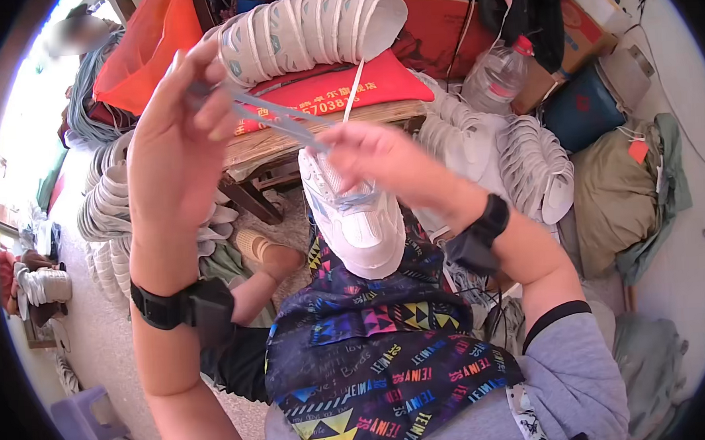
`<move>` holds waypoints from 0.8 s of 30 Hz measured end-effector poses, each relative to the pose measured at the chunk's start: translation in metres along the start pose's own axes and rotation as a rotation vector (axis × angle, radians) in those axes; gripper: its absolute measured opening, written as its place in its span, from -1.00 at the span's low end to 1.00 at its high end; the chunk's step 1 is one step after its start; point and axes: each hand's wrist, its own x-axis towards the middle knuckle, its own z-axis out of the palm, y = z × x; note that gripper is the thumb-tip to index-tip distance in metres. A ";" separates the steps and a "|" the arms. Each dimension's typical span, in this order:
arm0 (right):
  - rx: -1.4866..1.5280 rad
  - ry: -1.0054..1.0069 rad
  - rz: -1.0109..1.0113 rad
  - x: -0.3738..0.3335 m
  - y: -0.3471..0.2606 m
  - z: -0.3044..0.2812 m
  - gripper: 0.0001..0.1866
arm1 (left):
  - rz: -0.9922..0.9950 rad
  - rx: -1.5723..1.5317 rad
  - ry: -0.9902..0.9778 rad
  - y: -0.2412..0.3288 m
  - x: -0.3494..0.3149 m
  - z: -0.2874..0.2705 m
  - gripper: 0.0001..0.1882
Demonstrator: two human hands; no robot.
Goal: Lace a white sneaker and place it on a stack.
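A white shoe upper (361,231) rests toe toward me over my lap, with grey-blue lacing across its front. My left hand (177,149) is raised at the left, its blurred fingers closed on a grey-blue shoelace (280,125). The shoelace stretches in strands to my right hand (385,162), closed around it just above the upper's opening. That hand partly hides the lacing. Behind it, a thin white strip (354,92) runs down from a row of nested shoe uppers (303,35).
A red cloth (322,98) lies on a wooden bench (284,140) ahead. More stacked uppers (525,163) stand at the right, others (104,201) at the left. A plastic bottle (498,77) and a dark blue container (581,96) are farther right. A patterned apron (375,354) covers my lap.
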 end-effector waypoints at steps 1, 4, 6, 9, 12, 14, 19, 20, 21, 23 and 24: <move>0.001 0.001 -0.004 0.000 0.000 0.000 -0.65 | -0.015 -0.013 0.067 0.004 -0.003 -0.023 -0.61; 0.251 0.172 -0.117 -0.010 -0.025 -0.056 -0.72 | -0.099 -0.033 0.301 0.004 -0.016 -0.067 -0.67; 0.268 0.279 -0.098 -0.028 -0.031 -0.095 -0.73 | -0.149 -0.099 0.496 -0.003 -0.032 -0.101 -0.74; 0.274 0.445 0.002 -0.041 -0.008 -0.104 -0.75 | -0.142 -0.194 0.519 -0.012 -0.052 -0.156 -0.80; 0.280 0.506 0.095 -0.055 -0.001 -0.112 -0.77 | -0.159 -0.286 0.535 -0.010 -0.055 -0.176 -0.81; 0.322 0.506 0.104 -0.063 -0.004 -0.121 -0.78 | -0.152 -0.355 0.581 0.005 -0.059 -0.201 -0.80; 0.468 0.474 -0.008 -0.080 -0.028 -0.164 -0.73 | -0.163 -0.344 0.523 0.050 -0.064 -0.220 -0.87; 0.469 0.571 -0.041 -0.086 -0.038 -0.177 -0.69 | -0.125 -0.353 0.595 0.054 -0.061 -0.218 -0.88; 0.466 0.671 -0.077 -0.097 -0.051 -0.193 -0.65 | -0.090 -0.362 0.663 0.055 -0.057 -0.219 -0.90; 0.525 0.717 -0.048 -0.120 -0.076 -0.231 -0.61 | -0.068 -0.333 0.545 0.094 -0.071 -0.277 -0.94; 0.502 0.793 -0.045 -0.139 -0.093 -0.255 -0.60 | -0.023 -0.312 0.561 0.115 -0.071 -0.303 -0.96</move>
